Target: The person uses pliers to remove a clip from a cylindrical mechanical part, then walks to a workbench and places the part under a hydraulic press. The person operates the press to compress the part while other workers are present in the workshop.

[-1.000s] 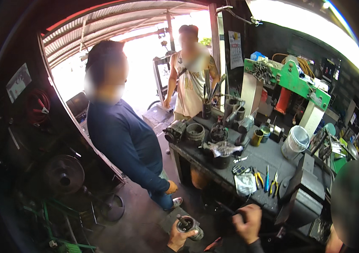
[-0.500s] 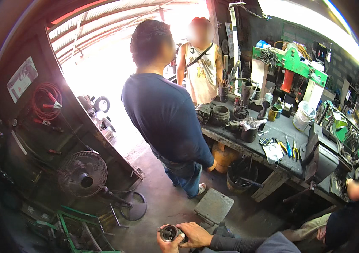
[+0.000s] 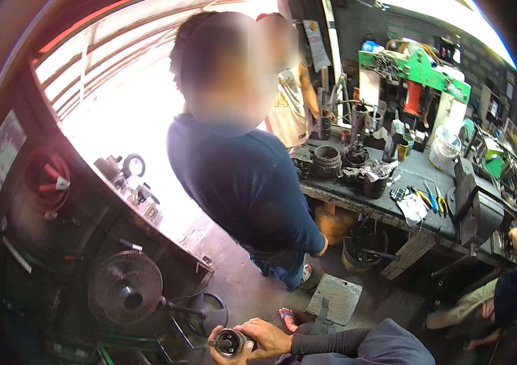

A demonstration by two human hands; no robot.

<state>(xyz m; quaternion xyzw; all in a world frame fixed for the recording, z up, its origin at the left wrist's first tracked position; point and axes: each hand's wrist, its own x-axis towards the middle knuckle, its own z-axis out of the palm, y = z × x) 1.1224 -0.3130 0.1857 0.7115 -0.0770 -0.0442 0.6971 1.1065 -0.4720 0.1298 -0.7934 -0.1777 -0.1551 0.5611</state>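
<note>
At the bottom centre I hold a dark cylindrical metal part (image 3: 230,342) with a short shaft sticking out of it. My left hand (image 3: 222,354) is closed round its left and near side, thumb up against it. My right hand (image 3: 265,336) grips it from the right, fingers wrapped on the body. My sandalled foot (image 3: 287,317) shows beyond my sleeve, beside a low metal plate (image 3: 334,301) on the floor.
A person in dark blue (image 3: 234,188) stands ahead, another in a sleeveless jersey (image 3: 289,109) behind. A workbench (image 3: 431,182) holds tools, cans and parts beside a green press (image 3: 416,67). A standing fan (image 3: 124,286) is left. A crouching co-worker (image 3: 507,310) is at right.
My right hand has moved left onto the metal part, joining my left hand. The person in dark blue now stands turned away, blocking more of the person in the jersey.
</note>
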